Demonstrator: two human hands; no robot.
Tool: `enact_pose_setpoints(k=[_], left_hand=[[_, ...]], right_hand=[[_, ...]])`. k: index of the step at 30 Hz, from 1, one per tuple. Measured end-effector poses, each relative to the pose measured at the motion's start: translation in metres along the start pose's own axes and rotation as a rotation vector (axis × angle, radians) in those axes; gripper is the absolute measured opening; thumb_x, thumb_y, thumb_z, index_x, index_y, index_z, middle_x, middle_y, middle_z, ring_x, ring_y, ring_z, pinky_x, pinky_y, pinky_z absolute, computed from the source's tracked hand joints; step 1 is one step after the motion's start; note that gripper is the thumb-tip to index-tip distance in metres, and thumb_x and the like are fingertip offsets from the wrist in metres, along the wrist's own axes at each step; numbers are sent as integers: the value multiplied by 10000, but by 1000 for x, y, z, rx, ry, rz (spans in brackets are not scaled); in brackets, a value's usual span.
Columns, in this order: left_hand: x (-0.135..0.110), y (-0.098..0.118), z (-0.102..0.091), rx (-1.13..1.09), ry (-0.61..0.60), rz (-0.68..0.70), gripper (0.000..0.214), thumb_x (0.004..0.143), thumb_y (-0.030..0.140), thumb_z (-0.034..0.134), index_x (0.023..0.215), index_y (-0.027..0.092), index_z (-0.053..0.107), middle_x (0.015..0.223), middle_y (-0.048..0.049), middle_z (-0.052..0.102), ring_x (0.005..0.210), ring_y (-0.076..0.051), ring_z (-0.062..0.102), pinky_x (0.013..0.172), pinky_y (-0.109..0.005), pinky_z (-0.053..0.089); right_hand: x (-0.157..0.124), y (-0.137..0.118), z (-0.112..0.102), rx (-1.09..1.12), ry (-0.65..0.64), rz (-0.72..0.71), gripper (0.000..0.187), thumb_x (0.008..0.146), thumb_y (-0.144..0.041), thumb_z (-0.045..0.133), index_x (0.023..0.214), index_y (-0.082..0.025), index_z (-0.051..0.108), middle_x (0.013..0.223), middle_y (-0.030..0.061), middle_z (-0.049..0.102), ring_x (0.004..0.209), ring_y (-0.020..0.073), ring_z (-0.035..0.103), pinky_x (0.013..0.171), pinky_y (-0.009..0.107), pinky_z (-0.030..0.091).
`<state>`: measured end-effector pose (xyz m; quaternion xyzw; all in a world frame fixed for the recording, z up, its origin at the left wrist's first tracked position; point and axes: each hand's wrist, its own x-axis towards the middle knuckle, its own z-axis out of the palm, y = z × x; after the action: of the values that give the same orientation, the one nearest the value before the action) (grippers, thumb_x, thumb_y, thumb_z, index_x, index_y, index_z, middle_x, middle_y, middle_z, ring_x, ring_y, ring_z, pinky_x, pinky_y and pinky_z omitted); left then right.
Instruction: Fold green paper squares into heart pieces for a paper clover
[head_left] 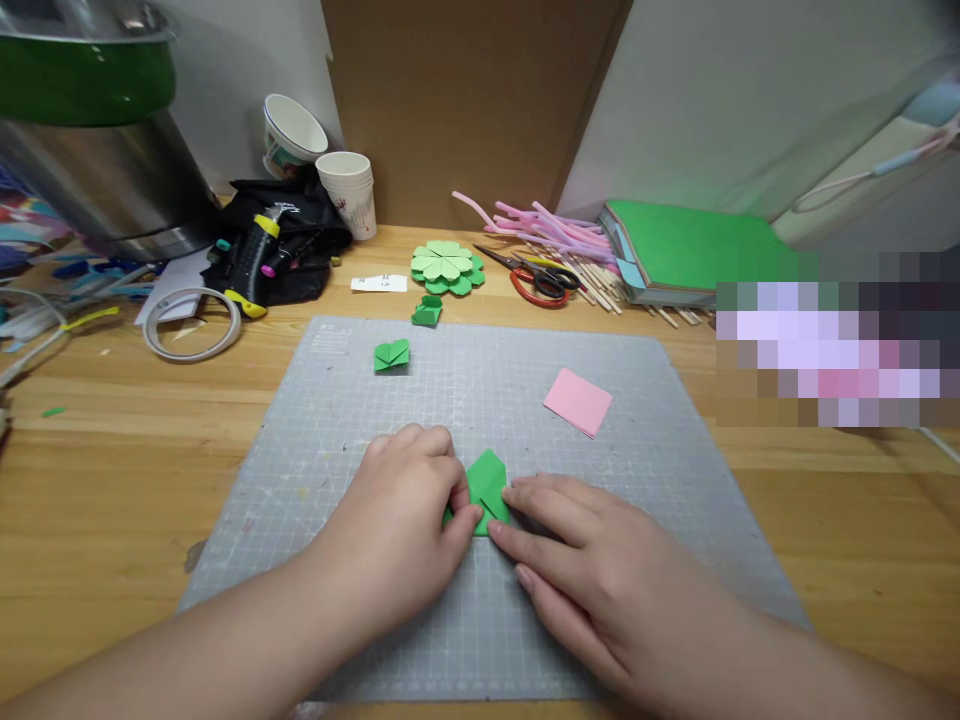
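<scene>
A green folded paper (489,482) lies on the grey cutting mat (600,350) between my hands. Its far end comes to a blunt point, and slanting folds cross its near part. My left hand (412,500) pinches its left edge between thumb and curled fingers. On the other side, the fingers of my right hand (592,550) are stretched out, their tips touching the paper's right edge. Farther back on the mat sit a green folded heart-like piece (391,356) and a smaller green folded piece (427,311). Pink paper squares (578,402) lie at the right.
Behind the mat are a layered green paper flower (446,265), scissors (532,272), pink pipe cleaners (555,232), wooden sticks (600,285) and a green-topped paper stack (697,250). At left are a tape roll (192,352), a glue gun (255,262) and paper cups (349,195).
</scene>
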<state>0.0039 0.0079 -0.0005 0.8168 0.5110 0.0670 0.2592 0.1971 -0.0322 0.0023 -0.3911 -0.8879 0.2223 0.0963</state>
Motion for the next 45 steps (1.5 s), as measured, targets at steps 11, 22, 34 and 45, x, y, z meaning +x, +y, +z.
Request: enact_pose_setpoints(k=[11, 22, 34, 45], left_hand=[[-2, 0, 1, 1, 12, 17, 112, 784, 214, 578, 673, 202, 590, 775, -11, 553, 837, -218, 494, 748, -384, 351], [-5, 2, 0, 70, 51, 40, 78, 805, 217, 567, 733, 191, 582, 811, -28, 552, 840, -233, 504, 751, -416, 396], [-52, 18, 42, 501, 480, 541, 276, 834, 62, 383, 884, 136, 644, 930, -74, 730, 848, -209, 660, 778, -317, 507], [-53, 17, 40, 549, 411, 543, 286, 833, 49, 368, 876, 100, 647, 980, -139, 728, 836, -242, 705, 691, -322, 555]], right_hand=[[0, -1, 0, -10, 23, -12, 312, 897, -166, 422, 1119, -149, 641, 1052, 129, 607, 988, 255, 544, 815, 436, 512], [0, -4, 1, -19, 11, 5, 297, 898, -160, 431, 1104, -147, 645, 1049, 130, 608, 982, 255, 541, 821, 443, 506], [-1, -3, 2, -80, 60, -40, 294, 886, -148, 444, 1083, -129, 661, 1092, 143, 633, 1034, 268, 558, 911, 467, 492], [-1, -4, 0, -67, 67, -22, 308, 885, -155, 442, 1106, -146, 656, 1128, 137, 638, 1043, 262, 583, 910, 462, 506]])
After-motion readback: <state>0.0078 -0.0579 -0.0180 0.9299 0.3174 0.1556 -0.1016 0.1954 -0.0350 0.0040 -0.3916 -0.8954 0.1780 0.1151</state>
